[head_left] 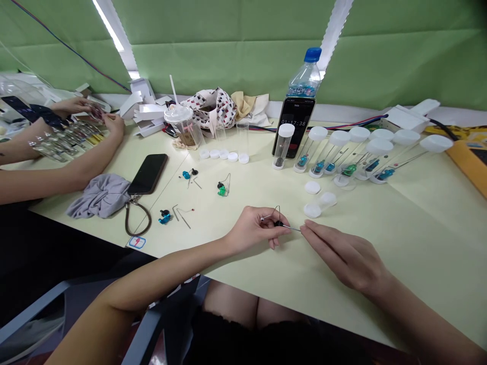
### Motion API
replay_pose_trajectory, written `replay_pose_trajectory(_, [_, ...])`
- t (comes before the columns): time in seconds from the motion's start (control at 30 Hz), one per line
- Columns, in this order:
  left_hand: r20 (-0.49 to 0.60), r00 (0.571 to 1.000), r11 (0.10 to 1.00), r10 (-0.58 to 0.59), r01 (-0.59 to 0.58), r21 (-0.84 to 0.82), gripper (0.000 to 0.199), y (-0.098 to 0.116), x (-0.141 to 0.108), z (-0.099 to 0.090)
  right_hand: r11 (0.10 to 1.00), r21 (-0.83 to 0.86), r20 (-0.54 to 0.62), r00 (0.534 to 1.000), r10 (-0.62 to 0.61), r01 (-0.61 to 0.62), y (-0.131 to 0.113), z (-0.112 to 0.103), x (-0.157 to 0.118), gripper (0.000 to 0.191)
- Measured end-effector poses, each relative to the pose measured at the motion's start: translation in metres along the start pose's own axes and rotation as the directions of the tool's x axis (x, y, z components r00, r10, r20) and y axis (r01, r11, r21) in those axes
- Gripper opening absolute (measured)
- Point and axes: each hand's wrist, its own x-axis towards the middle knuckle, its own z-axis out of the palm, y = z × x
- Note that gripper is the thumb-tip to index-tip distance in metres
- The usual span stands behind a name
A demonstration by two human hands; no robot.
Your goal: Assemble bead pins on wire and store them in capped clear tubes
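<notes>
Near the front of the table, my left hand (251, 229) pinches a small black part (279, 223) with a bent wire (279, 210) standing up from it. My right hand (350, 253) is closed on the end of a thin metal rod (292, 228), probably a hex key. The rod's other end meets the black part; whether it sits inside is hidden by my fingers. Beyond my left hand lies a green and black piece (221, 189) with bent wire. Two blue and black sets, one with a blue piece (165, 218), lie farther left beside loose wires and rods.
Several white-capped clear tubes (317, 147) with coloured pieces stand at the back right, near a propped phone (297, 121) and a bottle (304, 78). White caps (223, 154), a lidded cup (180, 121), a black phone (148, 174) and a scrunchie (99, 195) lie leftward. Another person's hands (114, 124) work at far left.
</notes>
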Motion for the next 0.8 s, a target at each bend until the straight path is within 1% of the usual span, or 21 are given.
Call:
replay_pose_trajectory(0.1, [-0.008,1.0,1.0,0.007,-0.007,0.006,0.028,0.0,0.0,0.001,0.999,0.028,-0.001,1.0,0.016,-0.016,0.0,0.001,-0.001,0.05])
replay_pose_trajectory(0.2, [-0.001,1.0,1.0,0.019,-0.019,0.006,0.027,0.0,-0.001,0.001,0.997,0.037,0.029,0.997,0.065,-0.066,0.001,0.005,-0.008,0.049])
replay_pose_trajectory(0.33, [-0.005,0.999,0.999,0.037,-0.036,0.02,0.027,0.001,-0.001,0.0,0.99,0.031,0.079,0.988,0.136,-0.139,0.0,0.016,-0.017,0.043])
replay_pose_trajectory(0.4, [-0.016,0.999,0.999,0.044,-0.043,0.028,0.028,0.0,-0.001,0.0,0.98,0.041,0.079,0.978,0.193,-0.197,-0.004,0.019,-0.015,0.035])
replay_pose_trajectory(0.47, [-0.024,0.998,0.998,0.051,-0.051,0.038,0.029,0.0,-0.001,-0.001,0.958,0.073,0.051,0.96,0.274,-0.277,-0.008,0.02,-0.008,0.027])
replay_pose_trajectory(0.57, [-0.022,0.999,0.997,0.05,-0.049,0.052,0.031,-0.001,-0.001,-0.001,0.913,0.187,0.028,0.931,0.364,-0.363,-0.013,0.016,0.005,0.019])
replay_pose_trajectory(0.67, [-0.019,0.999,0.998,0.043,-0.043,0.036,0.032,-0.001,-0.001,-0.002,0.894,0.255,0.037,0.928,0.371,-0.368,-0.013,0.014,0.012,0.02])
replay_pose_trajectory(0.73, [-0.025,0.999,0.999,0.04,-0.04,0.018,0.032,0.0,0.0,-0.002,0.912,0.225,0.033,0.938,0.345,-0.343,-0.01,0.014,0.012,0.023])
replay_pose_trajectory(0.8, [-0.031,0.999,0.999,0.041,-0.041,0.005,0.03,0.002,0.001,-0.004,0.937,0.166,0.015,0.951,0.308,-0.306,-0.006,0.015,0.009,0.031])
